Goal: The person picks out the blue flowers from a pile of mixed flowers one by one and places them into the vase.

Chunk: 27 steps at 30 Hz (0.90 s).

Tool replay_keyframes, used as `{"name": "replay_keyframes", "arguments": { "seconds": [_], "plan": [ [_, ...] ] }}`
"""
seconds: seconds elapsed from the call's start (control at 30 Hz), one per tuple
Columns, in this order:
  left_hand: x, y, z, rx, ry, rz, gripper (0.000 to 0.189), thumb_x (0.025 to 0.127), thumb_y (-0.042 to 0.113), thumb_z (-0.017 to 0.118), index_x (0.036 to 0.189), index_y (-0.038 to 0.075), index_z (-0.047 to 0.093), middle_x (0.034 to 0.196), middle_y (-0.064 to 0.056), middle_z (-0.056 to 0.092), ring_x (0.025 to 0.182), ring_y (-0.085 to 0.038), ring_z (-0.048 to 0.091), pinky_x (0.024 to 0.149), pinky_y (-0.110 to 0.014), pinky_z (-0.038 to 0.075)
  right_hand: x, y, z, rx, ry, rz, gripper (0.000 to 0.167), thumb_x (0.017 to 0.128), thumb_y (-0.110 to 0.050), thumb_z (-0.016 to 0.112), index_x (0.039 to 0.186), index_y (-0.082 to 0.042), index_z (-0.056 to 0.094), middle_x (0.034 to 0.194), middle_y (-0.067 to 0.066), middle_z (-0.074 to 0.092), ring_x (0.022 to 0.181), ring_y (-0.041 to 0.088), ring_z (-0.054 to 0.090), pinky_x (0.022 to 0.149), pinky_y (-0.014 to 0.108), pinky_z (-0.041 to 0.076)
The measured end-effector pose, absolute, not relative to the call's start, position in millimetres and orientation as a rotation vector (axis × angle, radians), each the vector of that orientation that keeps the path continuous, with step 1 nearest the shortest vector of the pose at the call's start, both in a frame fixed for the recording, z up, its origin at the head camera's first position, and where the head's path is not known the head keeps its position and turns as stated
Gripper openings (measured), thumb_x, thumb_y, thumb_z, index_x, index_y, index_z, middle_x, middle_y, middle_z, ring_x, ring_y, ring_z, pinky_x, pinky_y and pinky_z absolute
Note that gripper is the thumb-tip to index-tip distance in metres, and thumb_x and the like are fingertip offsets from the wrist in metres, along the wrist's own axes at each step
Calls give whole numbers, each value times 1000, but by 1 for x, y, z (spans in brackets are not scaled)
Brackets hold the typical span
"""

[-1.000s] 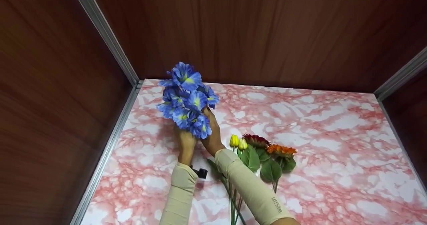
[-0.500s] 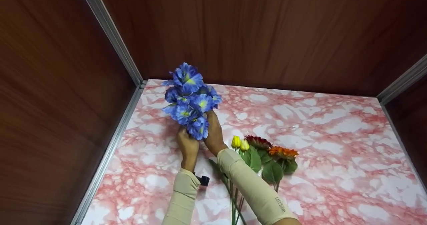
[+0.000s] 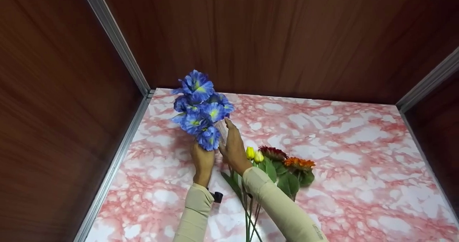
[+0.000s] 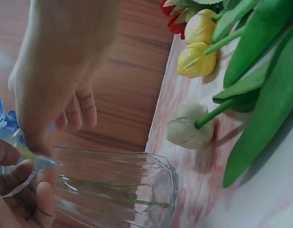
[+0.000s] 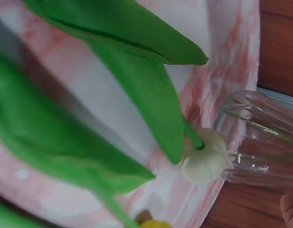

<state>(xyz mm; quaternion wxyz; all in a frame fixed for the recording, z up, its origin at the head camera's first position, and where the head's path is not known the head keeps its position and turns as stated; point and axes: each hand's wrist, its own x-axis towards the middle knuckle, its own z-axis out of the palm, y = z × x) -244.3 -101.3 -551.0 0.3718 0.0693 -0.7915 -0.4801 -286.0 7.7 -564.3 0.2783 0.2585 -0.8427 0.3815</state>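
A cluster of blue artificial flowers (image 3: 197, 109) with yellow centres stands in a clear glass vase (image 4: 122, 183). Its green stems show through the glass. My left hand (image 3: 203, 161) is at the vase's upper part, below the blooms; in the left wrist view its curled fingers (image 4: 44, 194) grip about the rim. To the right of the blooms is my right hand (image 3: 235, 147), its fingers fairly straight beside the vase's side. The flowers hide most of the vase in the head view. A white tulip (image 5: 205, 156) lies near the vase base.
Yellow tulips (image 3: 258, 156) lie right of my right forearm. Beside them are a dark red flower (image 3: 273, 152) and an orange flower (image 3: 299, 162) with broad leaves. Brown wood panels (image 3: 269, 37) enclose the pink marbled table (image 3: 351, 145) at the back and sides.
My right hand has drawn away from the blooms, and its fingers have straightened. The blue flowers have shifted slightly. My left hand stays below them.
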Motion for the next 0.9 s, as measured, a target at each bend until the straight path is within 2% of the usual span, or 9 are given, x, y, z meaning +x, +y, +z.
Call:
{"name": "replay_keyframes", "arguments": {
  "seconds": [0.1,0.2,0.33,0.53,0.7,0.9],
  "plan": [
    [-245,-102,-550,193,-2089,-1178,16,73,1,70,88,-4,67,83,-17,68,81,-37,66,75,-50,50,-283,16,-561,668,-2270,1052,58,87,-9,66,138,2,39,131,19,50,120,30,49,102,41,40],
    [-246,-103,-549,199,-2112,-1142,19,71,0,69,89,-4,67,84,-17,68,81,-38,65,74,-51,50,-280,26,-557,660,-2272,1048,51,90,-14,65,134,2,44,129,18,51,121,29,49,102,40,39],
    [-247,-104,-548,161,-2102,-1097,20,70,-2,67,90,-6,67,86,-18,68,82,-39,65,74,-51,49,-277,41,-551,649,-2240,1046,46,89,-14,66,129,3,49,127,18,53,120,31,49,102,42,39],
    [-251,-97,-550,83,-2041,-1094,21,75,-1,70,94,-7,67,88,-20,68,86,-39,65,76,-49,50,-272,62,-543,631,-2237,1012,40,90,-14,66,124,2,55,129,20,53,121,33,49,99,45,40],
    [-250,-93,-555,78,-2032,-1115,12,79,0,69,89,-7,66,82,-20,67,81,-40,65,71,-51,49,-264,75,-543,612,-2305,1011,35,90,-13,66,122,-1,59,131,18,53,121,32,49,97,46,42],
    [-246,-89,-558,131,-2060,-1258,7,83,7,68,85,1,65,74,-11,63,71,-29,60,66,-47,47,-257,90,-549,577,-2370,979,35,89,-12,65,121,2,59,130,20,53,120,34,49,93,47,45]
  ]
}}
